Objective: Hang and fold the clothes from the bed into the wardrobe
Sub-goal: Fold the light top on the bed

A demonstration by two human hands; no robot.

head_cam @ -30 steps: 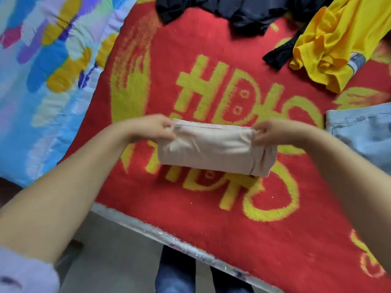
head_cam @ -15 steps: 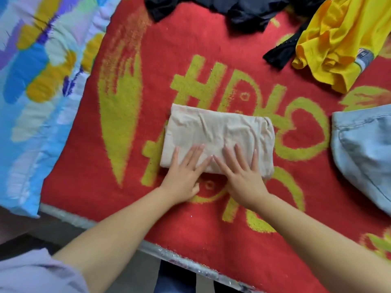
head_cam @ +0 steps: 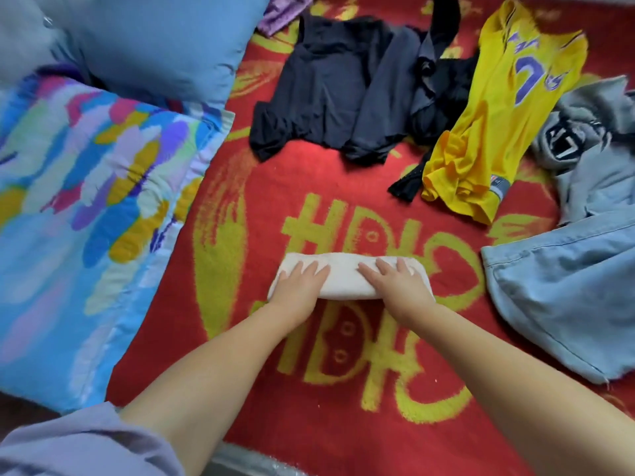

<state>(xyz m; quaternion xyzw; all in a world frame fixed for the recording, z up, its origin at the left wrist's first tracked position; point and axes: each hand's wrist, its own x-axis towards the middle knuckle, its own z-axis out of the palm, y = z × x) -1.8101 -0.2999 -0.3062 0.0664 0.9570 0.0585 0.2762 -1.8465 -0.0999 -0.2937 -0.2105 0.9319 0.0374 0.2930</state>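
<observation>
A beige garment (head_cam: 343, 274), folded into a narrow strip, lies on the red blanket (head_cam: 343, 173) in the middle of the bed. My left hand (head_cam: 298, 285) presses flat on its left end with straight fingers. My right hand (head_cam: 398, 283) presses flat on its right end the same way. Farther back lie dark navy clothes (head_cam: 336, 87), a black garment (head_cam: 443, 84) and a yellow jersey (head_cam: 505, 108). Light blue jeans (head_cam: 563, 297) lie at the right.
A multicoloured quilt (head_cam: 86, 207) covers the left side, with a blue pillow (head_cam: 154, 39) behind it. A grey garment (head_cam: 591, 125) lies at the far right and a purple one (head_cam: 281, 8) at the top. The bed's front edge (head_cam: 247, 465) runs below my arms.
The beige garment went from held up at both ends to lying flat, then was folded narrower. Both hands now press on its ends; the view has pulled back, showing more of the bed.
</observation>
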